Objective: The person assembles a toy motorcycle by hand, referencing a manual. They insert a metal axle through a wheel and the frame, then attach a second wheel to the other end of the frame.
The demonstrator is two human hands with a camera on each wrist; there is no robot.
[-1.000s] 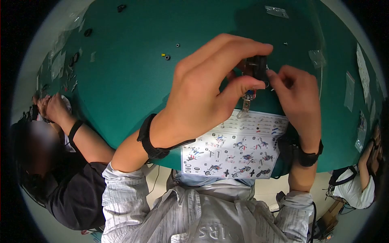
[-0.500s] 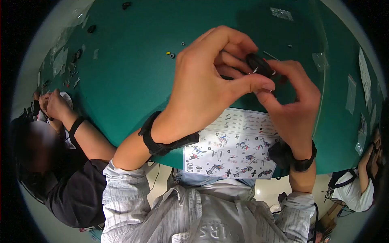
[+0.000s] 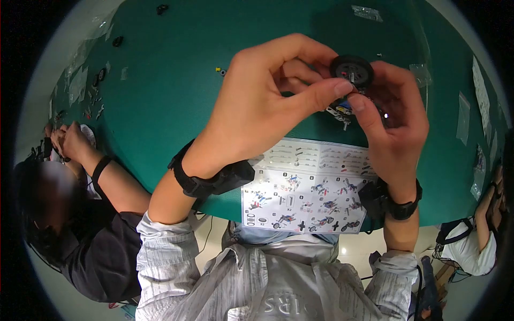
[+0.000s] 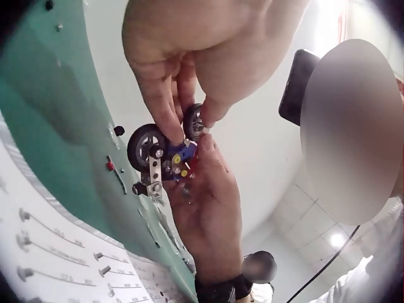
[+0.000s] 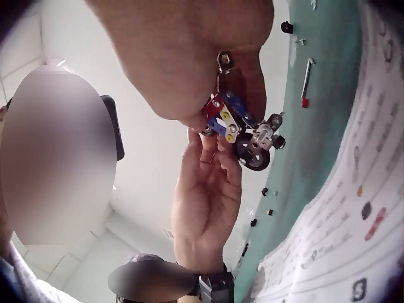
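Over the green table, where clear plastic bags lie, contents unclear, the left hand pinches 1 wheel of a small model whose frame the right hand grips.

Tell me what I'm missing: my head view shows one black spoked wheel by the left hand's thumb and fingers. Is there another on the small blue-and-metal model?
Observer: Yes. The left-wrist view shows a second black spoked wheel on the model, apart from the wheel at the left hand.
Operator: Thanks. Is anything lying on the table that the hands hide from me?
Observer: Yes, a slim metal rod with a red end shows on the green table in the right-wrist view.
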